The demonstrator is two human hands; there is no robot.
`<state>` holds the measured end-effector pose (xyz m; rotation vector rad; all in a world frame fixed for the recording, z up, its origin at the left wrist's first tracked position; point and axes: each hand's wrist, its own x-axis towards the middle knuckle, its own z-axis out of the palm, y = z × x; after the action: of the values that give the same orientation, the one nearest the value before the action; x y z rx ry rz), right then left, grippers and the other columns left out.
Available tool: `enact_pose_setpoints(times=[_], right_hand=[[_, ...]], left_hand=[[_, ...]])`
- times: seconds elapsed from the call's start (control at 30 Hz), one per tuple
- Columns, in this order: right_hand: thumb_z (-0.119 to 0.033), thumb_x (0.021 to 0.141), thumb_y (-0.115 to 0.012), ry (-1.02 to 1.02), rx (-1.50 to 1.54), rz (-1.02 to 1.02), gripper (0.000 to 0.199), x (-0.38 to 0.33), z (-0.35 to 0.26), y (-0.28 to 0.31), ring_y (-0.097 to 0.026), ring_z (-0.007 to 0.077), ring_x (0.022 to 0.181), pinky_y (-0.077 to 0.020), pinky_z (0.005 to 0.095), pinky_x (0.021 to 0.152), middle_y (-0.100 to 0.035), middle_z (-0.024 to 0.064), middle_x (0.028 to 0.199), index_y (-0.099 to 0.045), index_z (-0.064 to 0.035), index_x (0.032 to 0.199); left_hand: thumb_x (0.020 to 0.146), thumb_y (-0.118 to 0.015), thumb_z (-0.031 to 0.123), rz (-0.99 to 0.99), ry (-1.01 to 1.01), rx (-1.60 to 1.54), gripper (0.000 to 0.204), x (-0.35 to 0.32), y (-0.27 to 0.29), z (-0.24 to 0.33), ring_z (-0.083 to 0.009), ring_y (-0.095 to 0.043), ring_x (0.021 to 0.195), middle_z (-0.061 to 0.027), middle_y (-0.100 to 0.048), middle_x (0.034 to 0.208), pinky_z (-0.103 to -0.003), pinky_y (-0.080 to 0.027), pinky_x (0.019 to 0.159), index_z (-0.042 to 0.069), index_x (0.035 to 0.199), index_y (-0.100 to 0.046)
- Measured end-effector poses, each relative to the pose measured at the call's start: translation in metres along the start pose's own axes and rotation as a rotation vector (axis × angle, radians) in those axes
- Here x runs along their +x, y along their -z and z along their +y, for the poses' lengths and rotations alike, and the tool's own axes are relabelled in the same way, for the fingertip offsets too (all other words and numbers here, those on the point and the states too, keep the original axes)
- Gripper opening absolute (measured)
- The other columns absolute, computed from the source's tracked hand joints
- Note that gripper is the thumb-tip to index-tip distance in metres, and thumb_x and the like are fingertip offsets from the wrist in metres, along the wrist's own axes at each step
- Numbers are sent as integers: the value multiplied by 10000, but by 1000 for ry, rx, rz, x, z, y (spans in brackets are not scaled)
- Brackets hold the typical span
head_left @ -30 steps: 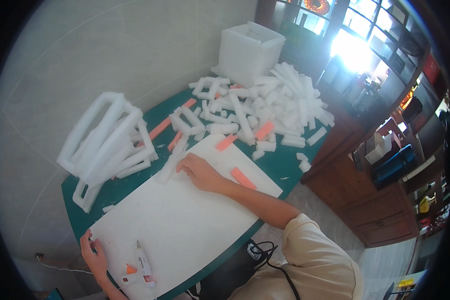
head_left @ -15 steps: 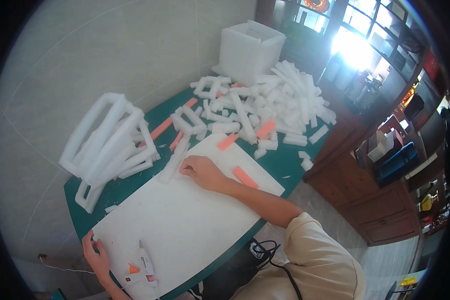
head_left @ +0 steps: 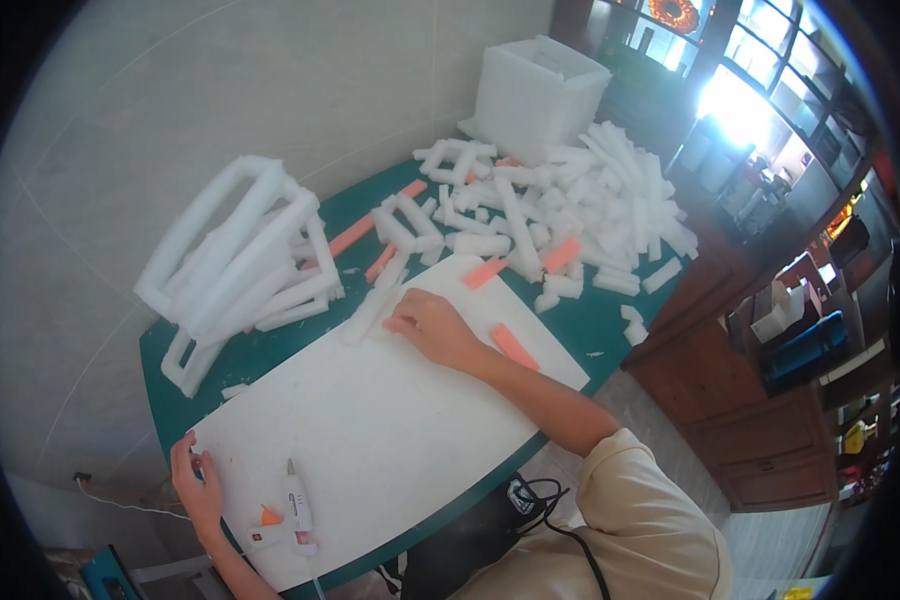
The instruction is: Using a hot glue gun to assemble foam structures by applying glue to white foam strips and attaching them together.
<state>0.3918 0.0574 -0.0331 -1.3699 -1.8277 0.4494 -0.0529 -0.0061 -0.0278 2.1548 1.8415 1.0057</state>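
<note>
A large white foam board (head_left: pixel 390 430) lies on the green table (head_left: pixel 595 325). My left hand (head_left: pixel 196 487) grips the board's near left corner. My right hand (head_left: pixel 432 326) rests flat on the board's far part, its fingertips next to a white foam strip (head_left: pixel 366 314). A white glue gun (head_left: pixel 296 506) lies on the board near my left hand, with a small orange cone (head_left: pixel 269 516) beside it. Two orange foam pieces (head_left: pixel 515 346) (head_left: pixel 484 272) lie on the board to the right of my right hand.
A heap of white and orange foam strips (head_left: pixel 580 200) covers the table's far end, behind it a white foam box (head_left: pixel 538 92). Glued white foam frames (head_left: pixel 232 250) stand at the left by the wall. A wooden cabinet (head_left: pixel 765 435) stands at the right.
Both hands stay on the board; my right hand has shifted only slightly by the white strip.
</note>
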Motion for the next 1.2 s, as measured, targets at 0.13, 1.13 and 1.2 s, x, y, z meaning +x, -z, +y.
enact_pose_setpoints(times=[0.13, 1.13, 1.2], right_hand=[[-81, 847, -647, 56, 17, 32, 106, 1, 10, -6, -606, 297, 790, -481, 357, 731, -632, 145, 935, -655, -2, 917], [21, 719, -620, 342, -590, -211, 319, 32, 15, -11, -506, 317, 1062, -499, 369, 846, -508, 119, 1136, -620, -47, 1031], [11, 722, -623, 362, -589, -187, 286, 29, 13, -6, -506, 310, 1069, -501, 361, 833, -509, 119, 1112, -617, -48, 1002]], left_hand=[[844, -566, -45, 13, -5, -23, 375, 0, 0, 2, -191, -525, 745, -121, -589, 1082, -303, -448, 709, 15, 1215, -555], [844, -581, -36, 47, 3, -91, 353, 1, -1, 0, -160, -539, 735, -86, -587, 1051, -271, -465, 678, 27, 1191, -581], [844, -580, -34, 44, -1, -90, 354, -1, 0, -1, -160, -539, 737, -86, -587, 1053, -272, -466, 679, 27, 1193, -581]])
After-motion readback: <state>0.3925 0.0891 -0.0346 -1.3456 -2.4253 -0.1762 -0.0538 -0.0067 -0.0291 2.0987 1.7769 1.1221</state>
